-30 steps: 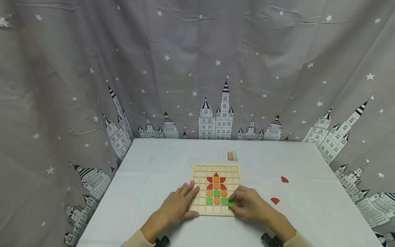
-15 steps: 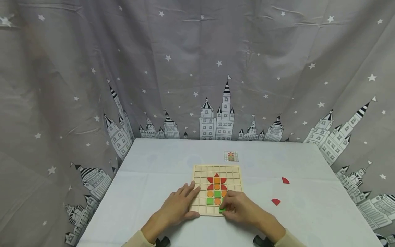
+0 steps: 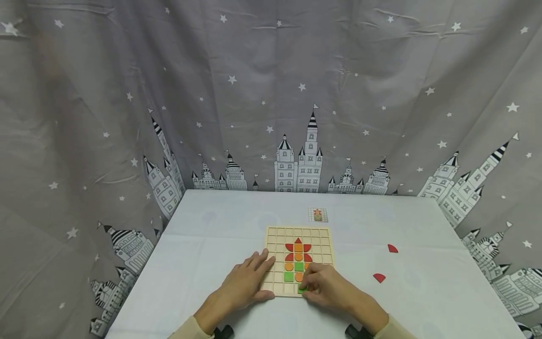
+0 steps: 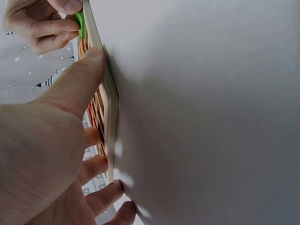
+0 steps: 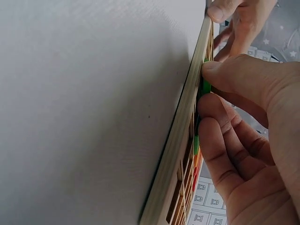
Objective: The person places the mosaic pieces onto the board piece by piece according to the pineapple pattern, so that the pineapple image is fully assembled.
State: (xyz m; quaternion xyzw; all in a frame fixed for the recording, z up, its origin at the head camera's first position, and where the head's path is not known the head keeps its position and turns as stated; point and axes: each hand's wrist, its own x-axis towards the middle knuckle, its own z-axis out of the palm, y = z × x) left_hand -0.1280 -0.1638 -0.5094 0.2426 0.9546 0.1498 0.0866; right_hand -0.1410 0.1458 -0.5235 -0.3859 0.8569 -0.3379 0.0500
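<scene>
A wooden grid board (image 3: 277, 236) lies on the white table, with red, orange and green tiles set in a figure in its middle cells. My left hand (image 3: 243, 281) rests along the board's left side, fingers spread and thumb at the near corner. Over the near row my right hand (image 3: 329, 288) pinches a green square tile (image 3: 301, 288) between thumb and fingertips. The right wrist view shows that green tile (image 5: 206, 83) edge-on, low against the board. The right fingers hide part of the figure's lower right.
Two red quarter-circle tiles (image 3: 379, 278) lie on the table (image 3: 427, 282) to the right of the board. Behind the board is a small pattern card (image 3: 318, 215). A grey curtain (image 3: 237, 56) with printed castles hangs beyond the table.
My right hand has moved left with the green tile, from the board's right part to the near row below the figure. My left hand has stayed in place.
</scene>
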